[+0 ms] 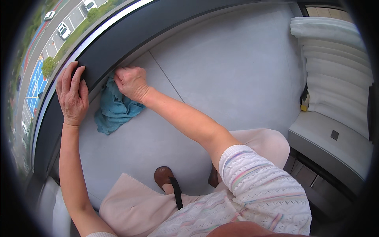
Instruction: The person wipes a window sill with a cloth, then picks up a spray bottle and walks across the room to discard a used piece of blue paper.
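My right hand (pixel 131 81) grips a crumpled teal cloth (pixel 120 111), its fingers curled around the upper end. The cloth hangs down over the grey floor tiles (pixel 225 74), close to the foot of the dark window frame (pixel 118 41). My left hand (pixel 72 94) rests on top of that frame with fingers spread and holds nothing. Beyond the left fingertips runs the bright outer edge of the window. The fist hides the gripped part of the cloth.
A white pleated curtain (pixel 337 68) hangs at the right above a grey ledge (pixel 331 142). A yellow-and-black object (pixel 304 102) sits beside the curtain. My brown shoe (pixel 163 177) stands on the floor below my hands. Parked cars (pixel 64 30) show far below outside the glass.
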The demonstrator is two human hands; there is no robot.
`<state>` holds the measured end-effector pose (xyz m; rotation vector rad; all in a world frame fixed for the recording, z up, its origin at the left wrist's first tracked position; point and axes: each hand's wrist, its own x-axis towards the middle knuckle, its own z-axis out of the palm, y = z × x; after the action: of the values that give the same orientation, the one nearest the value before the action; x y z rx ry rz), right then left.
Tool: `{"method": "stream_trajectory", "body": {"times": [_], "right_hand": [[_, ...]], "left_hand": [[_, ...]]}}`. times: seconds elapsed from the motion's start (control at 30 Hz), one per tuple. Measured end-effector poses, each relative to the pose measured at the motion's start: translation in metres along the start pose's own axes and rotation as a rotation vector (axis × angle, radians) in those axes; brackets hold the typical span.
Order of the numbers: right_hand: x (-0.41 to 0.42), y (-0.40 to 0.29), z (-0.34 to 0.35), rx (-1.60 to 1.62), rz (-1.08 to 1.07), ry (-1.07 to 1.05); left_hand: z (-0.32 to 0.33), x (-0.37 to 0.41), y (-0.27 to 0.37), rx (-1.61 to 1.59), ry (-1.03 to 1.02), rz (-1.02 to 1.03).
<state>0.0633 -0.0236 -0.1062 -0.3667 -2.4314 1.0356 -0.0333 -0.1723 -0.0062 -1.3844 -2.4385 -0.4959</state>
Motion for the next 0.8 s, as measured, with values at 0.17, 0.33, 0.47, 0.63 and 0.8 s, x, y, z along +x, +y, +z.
{"method": "stream_trajectory", "body": {"times": [0.17, 0.33, 0.47, 0.63, 0.8], "right_hand": [[-0.012, 0.029, 0.018, -0.075, 0.042, -0.082], [-0.003, 0.005, 0.001, -0.03, 0.005, -0.045], [-0.002, 0.004, -0.003, 0.009, 0.011, -0.024], [-0.017, 0.032, 0.024, -0.088, 0.091, -0.086], [-0.016, 0.034, 0.03, -0.225, 0.073, -0.167]], "left_hand": [[0.004, 0.009, 0.007, -0.025, 0.0, 0.017], [0.001, 0.001, 0.002, -0.017, -0.014, -0.016], [0.001, 0.002, 0.003, -0.031, -0.013, -0.021], [0.003, 0.0, 0.001, -0.006, -0.001, 0.001], [0.002, 0.0, -0.001, 0.02, 0.06, 0.048]]}}
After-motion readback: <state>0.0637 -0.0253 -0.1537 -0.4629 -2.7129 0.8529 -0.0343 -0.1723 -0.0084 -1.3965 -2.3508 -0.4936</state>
